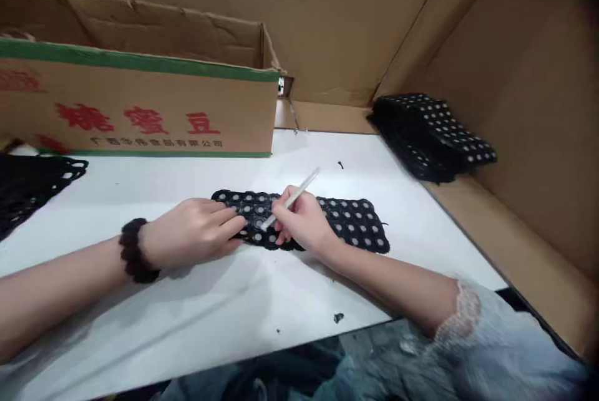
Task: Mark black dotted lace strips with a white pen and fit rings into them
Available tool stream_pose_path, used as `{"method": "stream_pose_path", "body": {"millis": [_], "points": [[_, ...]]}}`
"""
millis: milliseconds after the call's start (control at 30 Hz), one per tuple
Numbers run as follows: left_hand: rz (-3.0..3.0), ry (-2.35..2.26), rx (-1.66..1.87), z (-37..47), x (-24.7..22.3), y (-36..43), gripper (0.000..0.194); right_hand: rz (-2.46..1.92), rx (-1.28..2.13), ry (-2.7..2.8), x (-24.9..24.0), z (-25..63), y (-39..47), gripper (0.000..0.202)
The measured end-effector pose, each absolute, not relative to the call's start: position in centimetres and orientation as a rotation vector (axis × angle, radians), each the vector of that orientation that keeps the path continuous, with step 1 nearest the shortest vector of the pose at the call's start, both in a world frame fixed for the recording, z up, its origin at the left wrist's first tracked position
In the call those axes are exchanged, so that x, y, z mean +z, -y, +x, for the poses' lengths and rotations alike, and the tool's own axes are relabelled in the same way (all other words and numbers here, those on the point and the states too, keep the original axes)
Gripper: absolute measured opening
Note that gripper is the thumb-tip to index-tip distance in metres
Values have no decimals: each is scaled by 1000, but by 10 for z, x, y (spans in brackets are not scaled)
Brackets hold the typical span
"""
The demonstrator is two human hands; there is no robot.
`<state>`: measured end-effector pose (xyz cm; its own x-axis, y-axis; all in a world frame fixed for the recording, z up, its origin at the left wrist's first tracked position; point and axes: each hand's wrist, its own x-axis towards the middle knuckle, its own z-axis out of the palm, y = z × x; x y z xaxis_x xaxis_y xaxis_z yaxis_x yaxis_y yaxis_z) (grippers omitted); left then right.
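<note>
A black fabric strip with rows of pale round dots lies flat on the white table. Its left end is pinned by my left hand, whose fingers are curled and closed at its edge; a dark scrunchie circles that wrist. A slim whitish pen-like stick is pinched in my right hand, which rests over the strip's middle. The stick's lower tip touches or nearly touches the strip between my hands. My right hand hides part of the dots.
A cardboard box with green edges and red lettering stands at back left. A stack of black dotted pieces lies at the right by a cardboard wall. Black openwork fabric is at far left. Dark scraps dot the table.
</note>
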<state>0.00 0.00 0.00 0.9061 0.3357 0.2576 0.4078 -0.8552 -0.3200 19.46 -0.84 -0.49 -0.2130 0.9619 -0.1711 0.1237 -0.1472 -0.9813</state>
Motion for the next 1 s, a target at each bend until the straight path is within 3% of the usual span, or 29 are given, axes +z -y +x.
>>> {"method": "stream_pose_path", "body": {"millis": [133, 300, 800, 1000], "points": [[-2650, 514, -266, 5, 0, 5, 26, -1292, 1320, 1443, -8, 199, 13, 12], [-2495, 470, -163, 18, -1, 16, 14, -1331, 1289, 1480, -10, 201, 12, 9], [-2527, 575, -258, 23, -3, 17, 20, -1370, 1378, 1376, -10, 200, 7, 8], [-2492, 625, -274, 27, -3, 21, 20, -1369, 1255, 1536, -12, 200, 12, 10]]}}
